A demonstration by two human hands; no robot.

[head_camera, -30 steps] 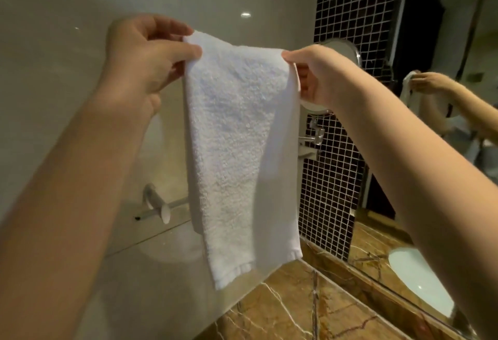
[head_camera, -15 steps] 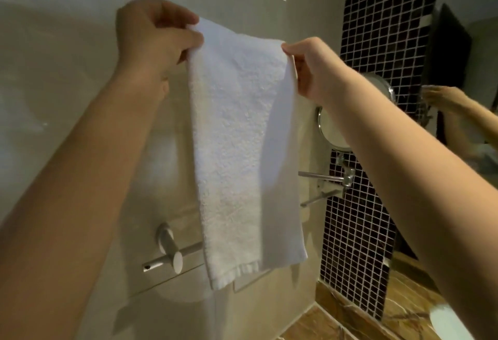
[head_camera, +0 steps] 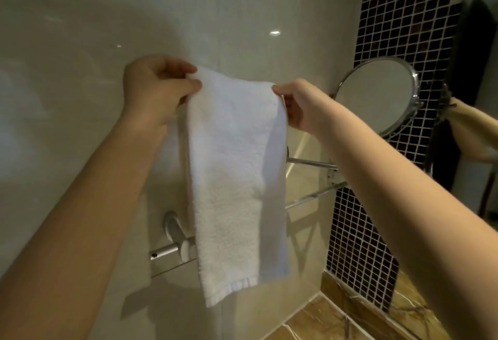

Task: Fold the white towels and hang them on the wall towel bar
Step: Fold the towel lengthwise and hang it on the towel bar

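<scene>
A folded white towel (head_camera: 234,178) hangs lengthwise in front of the pale glossy wall. My left hand (head_camera: 153,91) pinches its top left corner and my right hand (head_camera: 299,105) pinches its top right corner. The chrome wall towel bar (head_camera: 168,250) sits low on the wall, and the towel's lower part hangs in front of it and hides most of it. The bar's left end and its round wall mount show just left of the towel. The towel's hem dangles below the bar.
A round chrome mirror (head_camera: 377,95) on a swing arm (head_camera: 312,163) juts from the black mosaic tile strip (head_camera: 398,16) on the right. A wall mirror (head_camera: 479,83) reflects an arm. A brown marble counter (head_camera: 323,320) lies below right.
Both hands and the towel sit lower in the picture than before, with the hem now below the bar. The view has tilted up and left, so the counter and basin slid out.
</scene>
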